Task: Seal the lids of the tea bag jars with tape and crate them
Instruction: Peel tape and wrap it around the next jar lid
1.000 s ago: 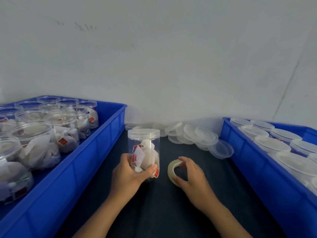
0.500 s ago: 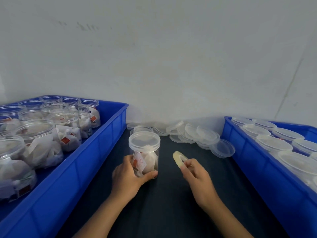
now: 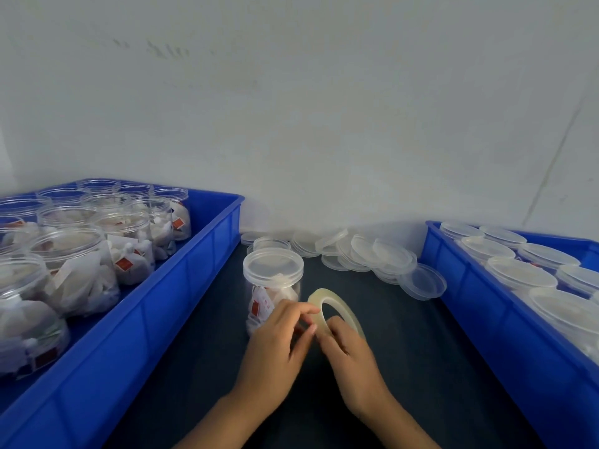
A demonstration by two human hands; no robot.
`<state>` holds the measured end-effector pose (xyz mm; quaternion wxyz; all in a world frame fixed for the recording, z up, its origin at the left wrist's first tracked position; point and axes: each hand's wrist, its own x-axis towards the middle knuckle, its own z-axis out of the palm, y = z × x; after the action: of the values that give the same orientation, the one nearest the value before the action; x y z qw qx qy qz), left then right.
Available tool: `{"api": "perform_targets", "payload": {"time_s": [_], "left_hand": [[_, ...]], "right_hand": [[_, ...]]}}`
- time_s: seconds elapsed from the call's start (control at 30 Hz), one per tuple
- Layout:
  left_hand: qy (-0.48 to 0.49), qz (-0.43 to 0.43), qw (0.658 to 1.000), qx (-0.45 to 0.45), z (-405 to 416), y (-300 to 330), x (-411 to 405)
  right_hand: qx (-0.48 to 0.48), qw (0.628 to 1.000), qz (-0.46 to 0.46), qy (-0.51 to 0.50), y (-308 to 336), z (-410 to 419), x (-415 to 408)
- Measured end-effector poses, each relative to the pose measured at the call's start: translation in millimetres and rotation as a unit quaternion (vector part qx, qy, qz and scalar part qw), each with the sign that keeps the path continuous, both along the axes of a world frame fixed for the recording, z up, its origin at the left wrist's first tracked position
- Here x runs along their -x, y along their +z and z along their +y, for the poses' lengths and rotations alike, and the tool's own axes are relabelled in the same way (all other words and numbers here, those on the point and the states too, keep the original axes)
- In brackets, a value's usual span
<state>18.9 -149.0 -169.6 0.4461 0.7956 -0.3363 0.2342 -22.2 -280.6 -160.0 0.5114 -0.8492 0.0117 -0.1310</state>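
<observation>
Right hand (image 3: 351,361) holds the tape roll (image 3: 335,311) up on edge, fingers curled through and around its lower rim; grip closed on the roll. Left hand (image 3: 278,345) fingertips pinch at the roll's near edge, thumb and forefinger narrow; cannot tell if a tape end is caught. Roll is clear, yellowish, a thin ring, tilted, just right of the jar (image 3: 273,283).

Jar stands upright on the dark bench (image 3: 207,335), clear plastic, translucent lid (image 3: 273,265) on top, white tea bags with red tags inside. Its lower part sits behind the left hand.

Versus half a second ago: left hand has let go of the jar and come over to the tape; right hand has drawn the roll closer to the jar.

Left blue crate (image 3: 155,319) holds open jars of tea bags. Right blue crate (image 3: 486,319) holds lidded jars. Loose lids (image 3: 372,254) piled at the far bench edge by the wall (image 3: 291,108).
</observation>
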Motion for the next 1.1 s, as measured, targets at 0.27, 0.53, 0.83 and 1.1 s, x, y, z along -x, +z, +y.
{"api": "perform_targets", "payload": {"time_s": [0.27, 0.53, 0.83, 1.1], "left_hand": [[-0.01, 0.07, 0.994, 0.082, 2, 2, 2], [0.003, 0.069, 0.992, 0.105, 5, 4, 4], [0.012, 0.063, 0.992, 0.108, 6, 2, 4], [-0.007, 0.085, 0.985, 0.147, 6, 2, 4]], "right_hand": [[0.082, 0.994, -0.059, -0.042, -8, 8, 5], [0.156, 0.983, -0.089, -0.028, -15, 8, 6], [0.179, 0.979, -0.096, -0.015, -17, 10, 7], [0.19, 0.977, -0.098, -0.006, -19, 11, 8]]}}
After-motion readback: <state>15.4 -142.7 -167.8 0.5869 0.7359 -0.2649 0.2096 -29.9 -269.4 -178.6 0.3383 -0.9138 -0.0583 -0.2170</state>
